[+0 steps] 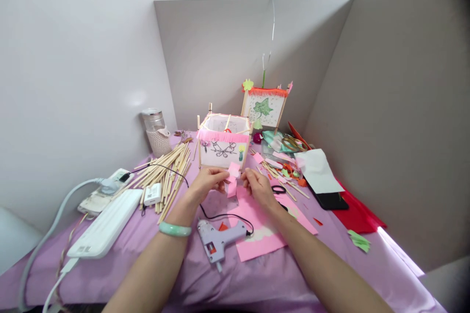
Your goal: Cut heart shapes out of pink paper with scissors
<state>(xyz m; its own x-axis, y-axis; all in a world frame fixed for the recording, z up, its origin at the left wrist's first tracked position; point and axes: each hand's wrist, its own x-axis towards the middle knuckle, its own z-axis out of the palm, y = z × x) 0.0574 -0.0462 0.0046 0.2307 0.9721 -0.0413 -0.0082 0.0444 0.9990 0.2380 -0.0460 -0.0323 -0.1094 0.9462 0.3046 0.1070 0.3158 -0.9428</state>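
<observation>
Pinched in my left hand (209, 183) is a small piece of pink paper (232, 188) with folded or cut parts. My right hand (257, 187) is closed just to its right, fingertips pressed together; what they hold, if anything, is too small to make out. Right behind my hands stands a box-shaped stick lantern (222, 156) with drawn white panels and a pink fringe. Under my right forearm lies a pink paper sheet (253, 252), with black-handled scissors (278, 189) partly hidden beside it. A lilac glue gun (216, 242) rests on the cloth below my hands.
Wooden sticks (172, 176) are heaped on the left near a white power bank (106, 225), a plug strip (99, 200) and cables. At the back stands a second lantern (266, 107). Paper scraps (290, 171), a black phone (330, 200) and red sheets (358, 217) lie right. Grey partitions enclose the table.
</observation>
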